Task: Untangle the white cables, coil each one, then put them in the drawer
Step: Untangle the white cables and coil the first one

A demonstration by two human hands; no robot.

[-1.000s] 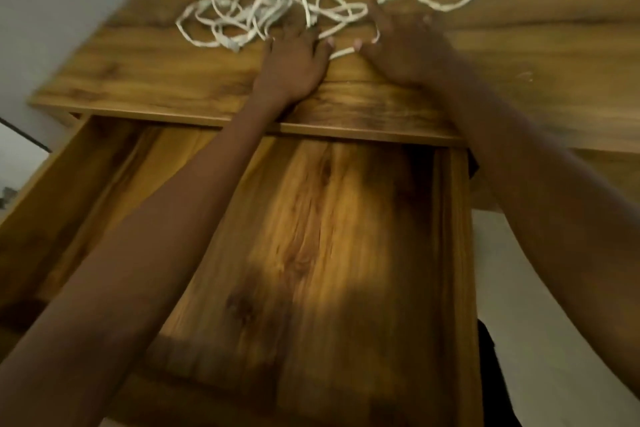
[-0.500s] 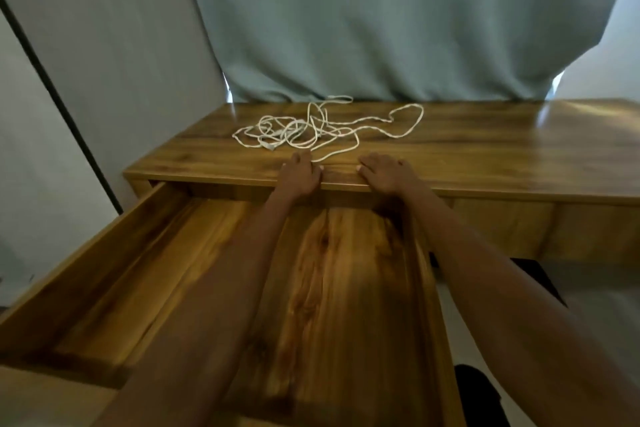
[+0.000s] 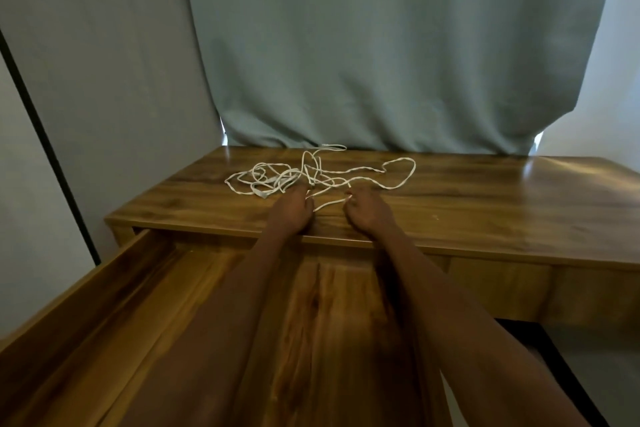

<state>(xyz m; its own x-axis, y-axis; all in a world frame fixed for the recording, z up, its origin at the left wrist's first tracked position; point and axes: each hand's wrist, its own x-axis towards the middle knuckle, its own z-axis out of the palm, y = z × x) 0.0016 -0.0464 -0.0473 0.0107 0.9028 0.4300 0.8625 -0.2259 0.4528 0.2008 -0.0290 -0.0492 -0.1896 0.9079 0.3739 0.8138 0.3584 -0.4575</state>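
Several white cables (image 3: 294, 177) lie in one loose tangle on the wooden desk top (image 3: 485, 204), with one long loop reaching right. My left hand (image 3: 292, 210) rests palm down on the desk, its fingertips touching the near edge of the tangle. My right hand (image 3: 367, 211) lies beside it, fingers slightly bent, with its fingertips on a strand that runs between both hands. Neither hand plainly grips a cable. Below my forearms the wooden drawer (image 3: 131, 291) is pulled far out, and I see nothing inside it.
A grey-green curtain (image 3: 381, 45) hangs right behind the desk. A pale wall with a dark vertical strip (image 3: 45, 135) stands to the left. The desk top extends well to the right of the cables. Floor shows at the lower right.
The view tilted up from the desk top to take in the curtain. Both hands slid back to the desk's front edge, then forward again to the cables.
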